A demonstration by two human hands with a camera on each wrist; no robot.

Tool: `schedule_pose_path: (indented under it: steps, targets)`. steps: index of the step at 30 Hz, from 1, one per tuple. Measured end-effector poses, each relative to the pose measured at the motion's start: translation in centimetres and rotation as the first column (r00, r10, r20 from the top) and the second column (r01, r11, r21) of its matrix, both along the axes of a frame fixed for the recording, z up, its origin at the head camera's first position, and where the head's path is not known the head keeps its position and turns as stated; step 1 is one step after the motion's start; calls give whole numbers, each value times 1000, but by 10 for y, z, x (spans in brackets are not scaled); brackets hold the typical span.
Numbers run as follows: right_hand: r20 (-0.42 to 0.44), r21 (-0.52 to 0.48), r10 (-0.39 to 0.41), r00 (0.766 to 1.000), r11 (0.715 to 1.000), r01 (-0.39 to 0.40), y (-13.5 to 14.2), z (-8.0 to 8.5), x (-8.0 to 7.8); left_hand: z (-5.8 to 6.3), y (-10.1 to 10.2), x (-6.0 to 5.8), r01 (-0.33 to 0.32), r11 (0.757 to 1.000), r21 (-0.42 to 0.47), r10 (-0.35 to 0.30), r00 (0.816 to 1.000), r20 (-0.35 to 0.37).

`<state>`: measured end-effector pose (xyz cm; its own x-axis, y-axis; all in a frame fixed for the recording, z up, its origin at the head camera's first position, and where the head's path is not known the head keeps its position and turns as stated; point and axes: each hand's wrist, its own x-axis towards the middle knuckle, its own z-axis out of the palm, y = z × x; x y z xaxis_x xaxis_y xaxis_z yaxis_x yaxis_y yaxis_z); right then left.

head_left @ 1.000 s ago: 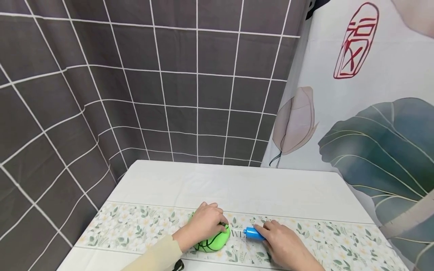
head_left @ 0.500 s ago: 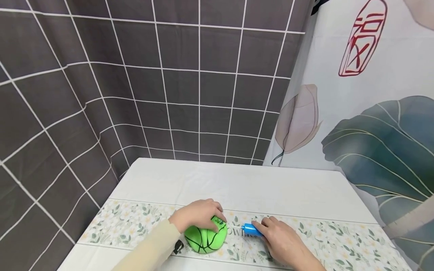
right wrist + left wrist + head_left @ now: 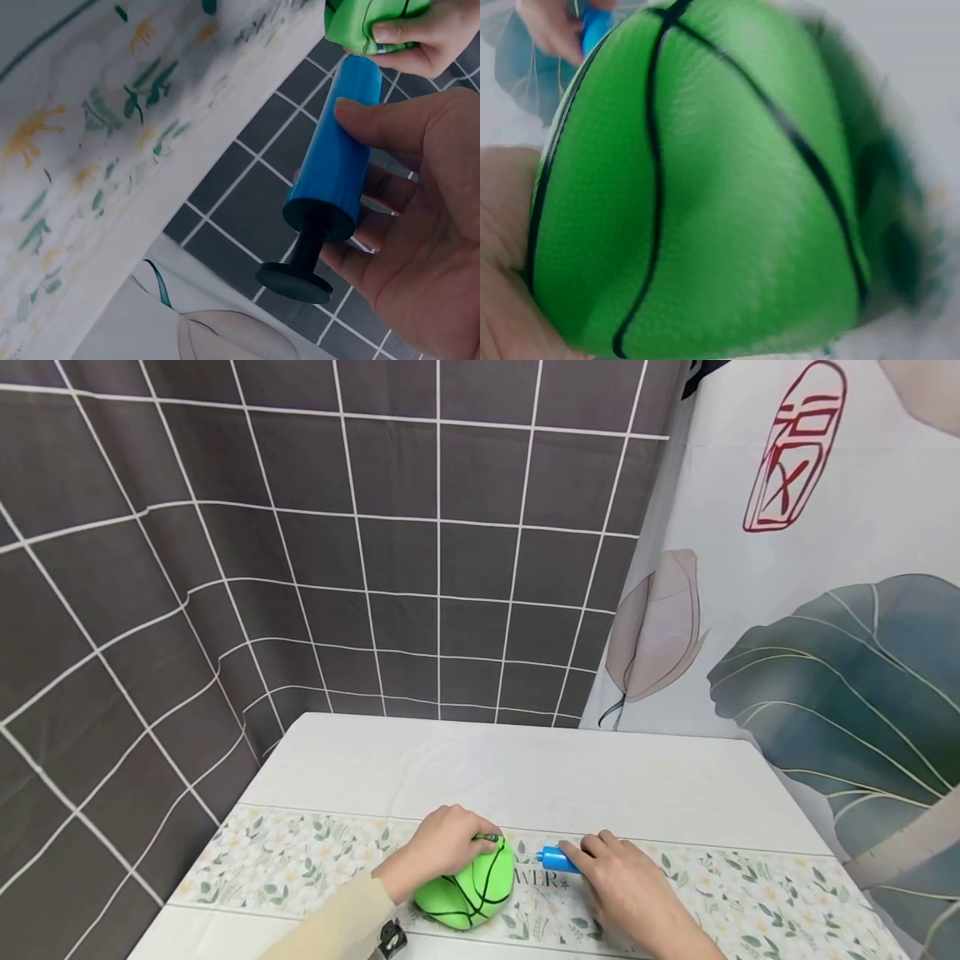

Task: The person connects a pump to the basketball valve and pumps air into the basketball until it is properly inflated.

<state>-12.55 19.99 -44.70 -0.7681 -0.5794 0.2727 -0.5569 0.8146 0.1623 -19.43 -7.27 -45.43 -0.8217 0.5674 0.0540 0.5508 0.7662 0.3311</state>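
In the head view my left hand (image 3: 447, 842) grips a green ball (image 3: 480, 887) with black seam lines, fingers over its top. Soft and partly deflated, the ball shows a sunken fold in the left wrist view, where it fills most of the picture. To the right, my right hand (image 3: 628, 889) holds a blue hand pump (image 3: 557, 859), its nozzle pointing left at the ball with a small gap between. The right wrist view shows thumb and fingers around the pump's blue barrel (image 3: 341, 142) and a black plunger handle (image 3: 294, 283), partly drawn out. No needle is distinguishable now.
A white table (image 3: 420, 760) carries a floral printed band (image 3: 300, 852) with lettering beneath the hands. A dark grey gridded curtain (image 3: 390, 560) stands behind and left; a white leaf-print cloth (image 3: 720, 693) hangs at the right. A small black object (image 3: 392, 937) sits by the left sleeve.
The left hand has shifted and turned the ball, with more of its green surface showing. The thin white needle seen earlier at the pump's tip no longer shows. The pump stays nearly in place.
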Motion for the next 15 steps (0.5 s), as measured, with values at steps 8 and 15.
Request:
schedule_pose_path:
  steps: [8, 15]
  targets:
    - [-35, 10, -14, 999, 1000, 14, -1, 8, -1, -3, -2, 17, -22, 989, 146, 36, 995, -97]
    - [-92, 12, 8, 996, 1000, -7, 0, 12, -3, -5, -1, 22, -13, 990, 142, 33, 990, -140]
